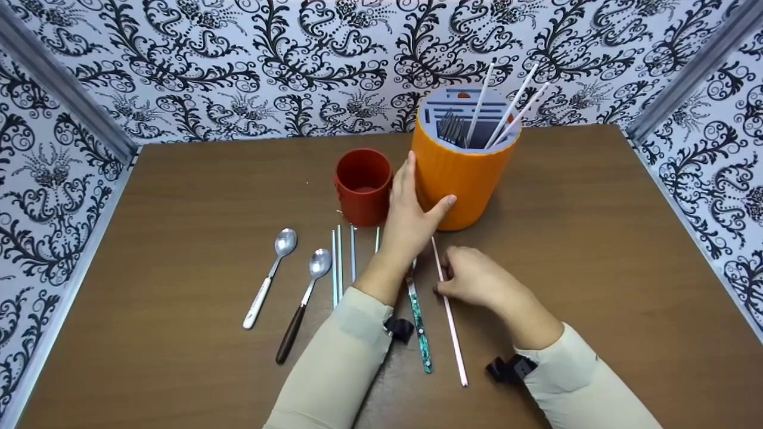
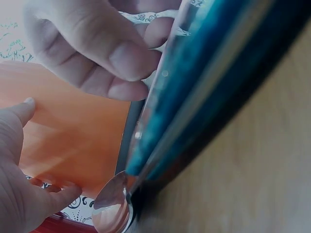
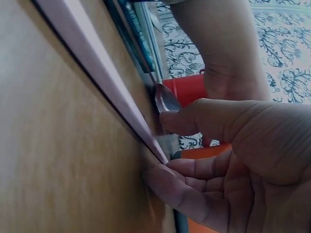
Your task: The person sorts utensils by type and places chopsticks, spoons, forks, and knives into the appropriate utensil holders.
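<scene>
My left hand [image 1: 411,223] rests against the side of the orange utensil holder [image 1: 462,185], its thumb spread across the front. Forks [image 1: 451,128] and several pale chopsticks [image 1: 480,107] stand in the holder's front opening. A pink chopstick [image 1: 454,333] lies on the table in front of the holder. Over its far half is my right hand [image 1: 480,280], thumb and forefinger apart, with the chopstick [image 3: 104,63] running into the gap between them. Whether the fingertips touch it cannot be told. A teal-handled spoon [image 1: 420,330] lies just left of it, its bowl [image 2: 109,206] visible in the left wrist view.
A red cup [image 1: 363,202] stands left of the holder. Nearer lie several blue and green chopsticks [image 1: 334,268], a dark-handled spoon [image 1: 291,333] and a white-handled spoon [image 1: 257,304]. Patterned walls [image 1: 268,71] enclose the wooden table [image 1: 197,226] at the back and sides.
</scene>
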`<action>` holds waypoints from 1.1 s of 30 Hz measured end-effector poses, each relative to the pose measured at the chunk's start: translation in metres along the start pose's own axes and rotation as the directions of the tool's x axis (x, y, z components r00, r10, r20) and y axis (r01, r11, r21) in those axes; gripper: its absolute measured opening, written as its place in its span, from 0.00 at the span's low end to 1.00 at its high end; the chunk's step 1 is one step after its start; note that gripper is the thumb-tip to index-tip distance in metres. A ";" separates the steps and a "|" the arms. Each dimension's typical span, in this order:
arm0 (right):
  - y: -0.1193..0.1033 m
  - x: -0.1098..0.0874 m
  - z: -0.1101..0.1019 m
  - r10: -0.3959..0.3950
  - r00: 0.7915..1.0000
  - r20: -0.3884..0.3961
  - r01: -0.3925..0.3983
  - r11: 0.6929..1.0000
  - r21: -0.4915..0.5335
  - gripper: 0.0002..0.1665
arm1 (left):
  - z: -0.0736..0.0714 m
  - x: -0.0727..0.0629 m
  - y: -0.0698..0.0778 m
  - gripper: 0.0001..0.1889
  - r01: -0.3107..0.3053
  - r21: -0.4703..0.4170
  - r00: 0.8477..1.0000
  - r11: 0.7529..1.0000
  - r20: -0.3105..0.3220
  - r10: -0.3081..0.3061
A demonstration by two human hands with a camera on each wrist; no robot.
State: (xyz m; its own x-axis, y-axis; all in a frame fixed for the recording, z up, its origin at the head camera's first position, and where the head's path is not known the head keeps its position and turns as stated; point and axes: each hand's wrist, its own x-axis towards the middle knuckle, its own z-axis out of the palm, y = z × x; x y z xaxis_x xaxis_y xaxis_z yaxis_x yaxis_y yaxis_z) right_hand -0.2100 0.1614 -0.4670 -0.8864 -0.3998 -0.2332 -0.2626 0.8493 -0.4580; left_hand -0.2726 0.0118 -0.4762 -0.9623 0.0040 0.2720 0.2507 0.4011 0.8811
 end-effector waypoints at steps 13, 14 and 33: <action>-0.003 0.002 0.007 0.028 0.999 -0.041 -0.031 0.996 -0.081 0.08 | 0.000 0.000 0.000 0.52 0.018 0.010 1.000 1.000 0.007 -0.018; -0.004 0.002 0.007 0.032 0.999 -0.044 -0.036 0.996 -0.085 0.08 | 0.000 0.000 0.000 0.52 0.017 0.009 1.000 1.000 0.006 -0.017; -0.005 -0.002 0.008 0.080 0.995 -0.062 -0.089 0.984 -0.153 0.11 | 0.000 0.000 0.001 0.53 0.024 0.001 1.000 1.000 0.007 -0.024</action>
State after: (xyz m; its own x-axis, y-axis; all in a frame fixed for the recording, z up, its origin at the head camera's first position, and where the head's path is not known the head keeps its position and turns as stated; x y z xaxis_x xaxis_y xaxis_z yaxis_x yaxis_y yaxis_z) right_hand -0.2043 0.1548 -0.4709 -0.9267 -0.3080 -0.2155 -0.2378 0.9244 -0.2983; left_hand -0.2724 0.0122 -0.4751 -0.9688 0.0011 0.2478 0.2274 0.4016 0.8871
